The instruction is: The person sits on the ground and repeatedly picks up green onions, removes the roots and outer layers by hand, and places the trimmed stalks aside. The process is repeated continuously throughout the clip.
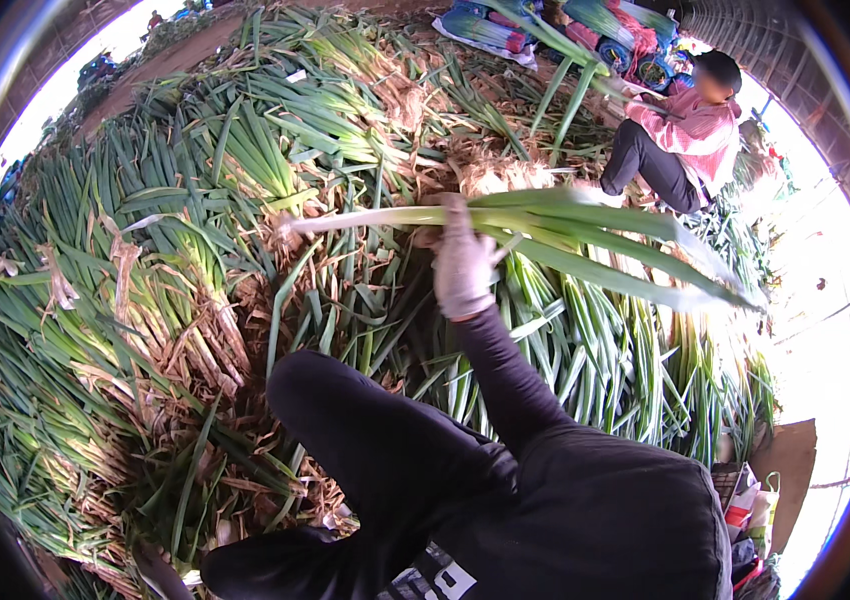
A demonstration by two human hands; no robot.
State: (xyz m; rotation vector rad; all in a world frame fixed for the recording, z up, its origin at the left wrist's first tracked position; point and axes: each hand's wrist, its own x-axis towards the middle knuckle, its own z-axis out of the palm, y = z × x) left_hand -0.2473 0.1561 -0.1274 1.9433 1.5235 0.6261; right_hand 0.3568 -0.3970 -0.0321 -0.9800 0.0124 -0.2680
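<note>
My right hand (pixel 464 262), in a pale glove, is closed around the white-green shank of a large green onion (pixel 387 217). The stalk lies nearly level in the view, its roots at the left and its broad leaves fanning out to the right, slightly blurred. Below my raised forearm, a dense row of green onions (pixel 605 360) spreads its leaves downward. Another heap of green onions (pixel 192 292) with dry brown husks lies beyond my bent knee (pixel 312 382). Out of view is my left hand.
At upper right a seated person (pixel 684 146) in a pink checked shirt holds green onions. Behind are onion bundles (pixel 485 34) in blue and red wrapping. A cardboard sheet (pixel 789 457) and bags (pixel 751 510) lie at lower right. A ribbed wall (pixel 762 45) curves along the upper right.
</note>
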